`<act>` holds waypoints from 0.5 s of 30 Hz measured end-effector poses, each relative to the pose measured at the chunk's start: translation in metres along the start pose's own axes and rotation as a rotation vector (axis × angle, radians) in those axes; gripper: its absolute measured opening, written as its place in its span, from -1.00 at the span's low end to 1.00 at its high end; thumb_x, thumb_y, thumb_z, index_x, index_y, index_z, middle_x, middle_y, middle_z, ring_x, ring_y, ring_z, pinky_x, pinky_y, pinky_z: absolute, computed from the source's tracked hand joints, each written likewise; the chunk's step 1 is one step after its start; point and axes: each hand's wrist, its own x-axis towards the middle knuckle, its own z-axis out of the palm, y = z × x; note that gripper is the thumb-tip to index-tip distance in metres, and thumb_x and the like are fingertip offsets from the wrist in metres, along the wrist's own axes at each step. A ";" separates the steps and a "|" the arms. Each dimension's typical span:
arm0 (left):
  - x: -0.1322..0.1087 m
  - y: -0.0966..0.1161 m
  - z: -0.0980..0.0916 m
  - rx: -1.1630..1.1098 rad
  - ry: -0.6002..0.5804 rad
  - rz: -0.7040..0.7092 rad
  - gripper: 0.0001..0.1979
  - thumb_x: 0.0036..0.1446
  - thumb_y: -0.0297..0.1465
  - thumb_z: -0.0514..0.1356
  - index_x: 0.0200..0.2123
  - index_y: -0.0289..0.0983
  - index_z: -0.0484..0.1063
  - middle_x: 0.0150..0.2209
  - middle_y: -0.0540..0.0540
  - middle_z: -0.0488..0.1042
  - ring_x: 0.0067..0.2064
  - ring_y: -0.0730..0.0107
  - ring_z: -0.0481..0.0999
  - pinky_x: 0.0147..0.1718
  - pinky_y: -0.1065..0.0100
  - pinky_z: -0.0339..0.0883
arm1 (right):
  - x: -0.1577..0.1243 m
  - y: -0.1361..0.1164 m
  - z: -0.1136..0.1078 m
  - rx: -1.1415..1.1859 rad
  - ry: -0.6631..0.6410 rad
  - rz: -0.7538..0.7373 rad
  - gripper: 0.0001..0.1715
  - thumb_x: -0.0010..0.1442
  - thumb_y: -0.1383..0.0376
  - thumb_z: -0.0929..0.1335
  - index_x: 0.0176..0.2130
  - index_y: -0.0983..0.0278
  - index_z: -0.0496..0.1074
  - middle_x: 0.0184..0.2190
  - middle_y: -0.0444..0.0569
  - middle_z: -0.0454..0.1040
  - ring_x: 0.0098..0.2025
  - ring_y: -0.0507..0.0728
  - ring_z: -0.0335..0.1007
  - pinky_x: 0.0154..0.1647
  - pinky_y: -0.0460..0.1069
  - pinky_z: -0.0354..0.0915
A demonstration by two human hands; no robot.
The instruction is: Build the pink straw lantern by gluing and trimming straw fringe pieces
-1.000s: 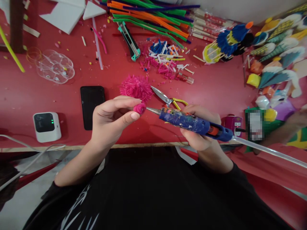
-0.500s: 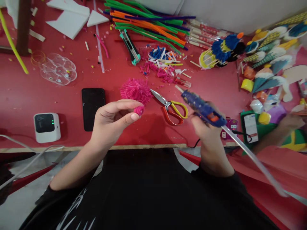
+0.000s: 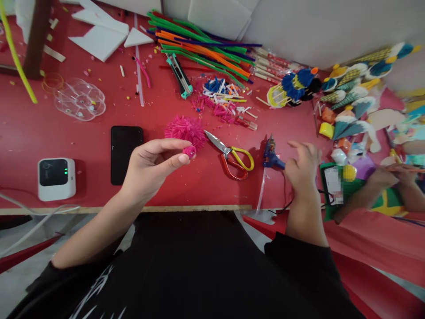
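Observation:
Between thumb and forefinger, my left hand [image 3: 151, 166] pinches a small pink fuzzy ball [image 3: 189, 151] with a shiny spot on top. Just behind it on the red table lies a spiky pink pompom [image 3: 184, 129]. My right hand [image 3: 303, 164] is empty, its fingers apart, just right of a blue glue gun [image 3: 270, 155]. The glue gun rests on the table with a long clear glue stick [image 3: 261, 190] reaching toward the front edge. Scissors [image 3: 229, 155] with one red and one yellow handle lie between the hands.
A black phone [image 3: 126, 153] and a white device [image 3: 56, 179] lie to the left. Behind are a box cutter [image 3: 179, 76], pipe cleaners [image 3: 206, 42] and cut pink bits [image 3: 221, 110]. A co-worker's hands [image 3: 381, 179] are at the right, near decorated cones [image 3: 352, 95].
My right hand has put the glue gun down on the table and let go, moving off to its right. My left hand still holds the pink ball, slightly further left.

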 end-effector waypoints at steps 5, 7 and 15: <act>0.026 0.006 -0.013 0.237 0.008 0.308 -0.77 0.02 -0.41 0.53 -0.22 -0.05 0.70 -0.22 0.08 0.74 -0.22 0.44 0.71 -0.19 0.39 0.65 | 0.011 -0.054 0.000 0.149 0.166 -0.218 -0.41 0.01 0.43 0.23 -0.01 0.13 0.53 -0.07 0.06 0.48 0.06 0.32 0.38 0.17 0.35 0.28; 0.037 0.013 -0.018 0.400 0.010 0.401 -0.78 0.08 -0.44 0.49 -0.20 -0.04 0.69 -0.21 0.11 0.73 -0.18 0.41 0.71 -0.15 0.33 0.66 | 0.011 -0.071 0.000 0.180 0.174 -0.243 -0.43 0.01 0.43 0.23 -0.03 0.14 0.53 -0.08 0.03 0.47 0.05 0.30 0.38 0.16 0.31 0.29; 0.054 0.031 -0.017 1.008 -0.140 0.725 -0.84 0.28 -0.35 0.33 -0.11 0.04 0.66 -0.11 0.13 0.73 -0.09 0.27 0.73 -0.04 0.19 0.65 | 0.002 -0.084 0.002 0.290 0.194 -0.287 -0.48 0.06 0.47 0.24 -0.07 0.12 0.54 -0.10 0.03 0.48 0.02 0.29 0.38 0.12 0.28 0.29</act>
